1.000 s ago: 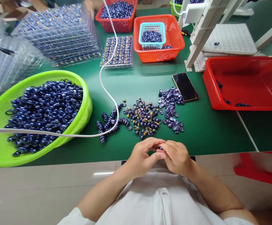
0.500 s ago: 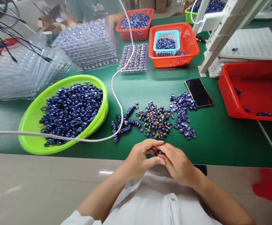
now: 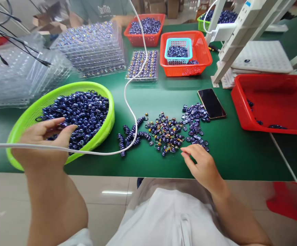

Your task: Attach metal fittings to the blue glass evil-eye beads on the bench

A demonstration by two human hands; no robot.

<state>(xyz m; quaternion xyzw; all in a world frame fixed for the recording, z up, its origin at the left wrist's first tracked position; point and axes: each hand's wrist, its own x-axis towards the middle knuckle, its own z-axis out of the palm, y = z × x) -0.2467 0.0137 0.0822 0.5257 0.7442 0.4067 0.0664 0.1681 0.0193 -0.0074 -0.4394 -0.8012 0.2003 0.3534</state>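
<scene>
My left hand (image 3: 44, 140) reaches into the lime green basket (image 3: 18, 128), its fingers curled over the heap of dark blue glossy pieces (image 3: 79, 111). What the fingers hold, if anything, is hidden. My right hand (image 3: 201, 165) rests on the green table near its front edge. Its fingers are spread and touch the edge of a small pile of flat purple pieces (image 3: 196, 124). Left of that pile lie a mixed pile with yellow bits (image 3: 166, 133) and some stacked rows of dark pieces (image 3: 131, 135).
A white cable (image 3: 127, 99) loops across the table and over the basket. A phone (image 3: 211, 103) lies beside a red tray (image 3: 273, 102). Behind are an orange basket (image 3: 202, 51) with a blue inner basket (image 3: 177, 51), stacked clear trays (image 3: 92, 48), a white frame (image 3: 240, 30) and another person (image 3: 99, 10).
My hands were pinched together on a small dark piece at the table's edge. They have parted: the left went left into the green basket, the right moved forward to the purple pile.
</scene>
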